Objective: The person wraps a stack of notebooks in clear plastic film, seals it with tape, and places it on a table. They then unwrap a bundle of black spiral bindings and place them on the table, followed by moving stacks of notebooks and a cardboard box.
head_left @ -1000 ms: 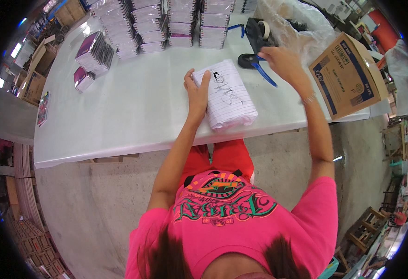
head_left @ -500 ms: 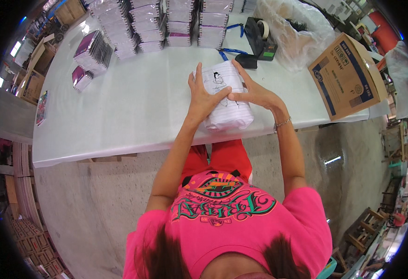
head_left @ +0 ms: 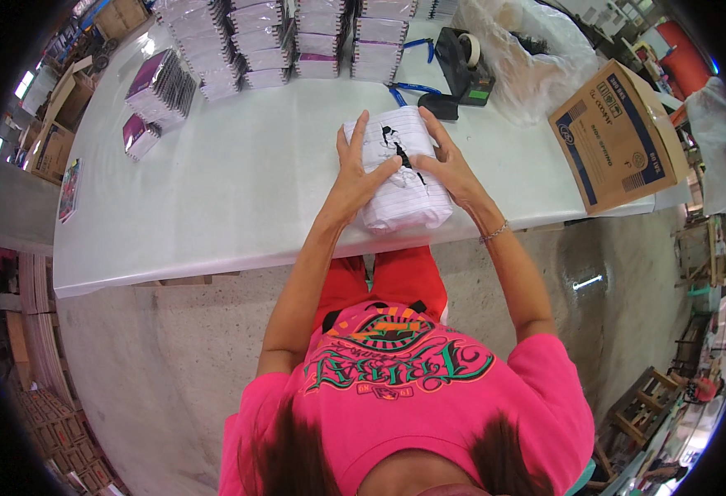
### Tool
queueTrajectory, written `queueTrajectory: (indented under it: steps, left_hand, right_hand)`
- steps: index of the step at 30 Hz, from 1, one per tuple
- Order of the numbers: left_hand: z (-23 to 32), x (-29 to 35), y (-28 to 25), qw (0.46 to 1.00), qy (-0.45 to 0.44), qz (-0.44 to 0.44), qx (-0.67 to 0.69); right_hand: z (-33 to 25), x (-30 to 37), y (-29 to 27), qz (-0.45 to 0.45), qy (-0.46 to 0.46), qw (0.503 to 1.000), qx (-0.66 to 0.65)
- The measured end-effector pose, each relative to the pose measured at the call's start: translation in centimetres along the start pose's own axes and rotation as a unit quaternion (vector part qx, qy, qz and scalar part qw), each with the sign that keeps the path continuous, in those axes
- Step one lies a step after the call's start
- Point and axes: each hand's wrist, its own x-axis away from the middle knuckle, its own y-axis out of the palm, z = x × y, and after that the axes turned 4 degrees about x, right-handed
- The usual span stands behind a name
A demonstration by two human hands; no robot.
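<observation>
A block-shaped package (head_left: 408, 205) wrapped in white lined paper lies near the table's front edge. Down the middle of its top runs a ragged tear (head_left: 403, 154), with something dark showing inside that I cannot make out. My left hand (head_left: 355, 178) clasps the package's left side, its fingers along the far left edge and its thumb at the tear. From the other side my right hand (head_left: 456, 172) grips it too, thumb pressed on top by the tear. Both thumb tips are a little apart.
Stacks of spiral-bound notebooks (head_left: 309, 41) in clear wrap line the white table's (head_left: 206, 182) back, with smaller purple-topped piles (head_left: 160, 93) at left. Blue-handled pliers (head_left: 417, 88), a black tape dispenser (head_left: 465, 74), a clear plastic bag (head_left: 528, 70) and a brown carton (head_left: 611, 149) stand toward the right.
The tear in the paper has widened and shows more of the dark inside. My thumbs have moved apart, and my right hand has shifted slightly.
</observation>
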Motion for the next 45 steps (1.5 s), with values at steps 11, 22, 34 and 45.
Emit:
queueTrajectory:
  steps: [11, 22, 34, 45]
  left_hand:
    - [-0.1, 0.2, -0.7, 0.999, -0.009, -0.034, -0.014]
    - [-0.8, 0.1, 0.4, 0.999, 0.008, -0.032, 0.008]
    - [-5.0, -7.4, 18.4, 0.995, 0.043, -0.084, -0.015]
    - [-6.3, -11.4, 24.1, 0.997, 0.040, -0.053, -0.038]
  right_hand:
    - [0.2, -3.7, -0.2, -0.015, -0.045, 0.997, 0.059]
    - [-1.3, -3.5, -0.7, -0.036, -0.029, 0.971, 0.236]
    - [-2.3, 1.1, -17.1, 0.145, -0.014, 0.951, 0.271]
    - [-2.9, -2.0, -21.3, 0.210, -0.033, 0.868, 0.449]
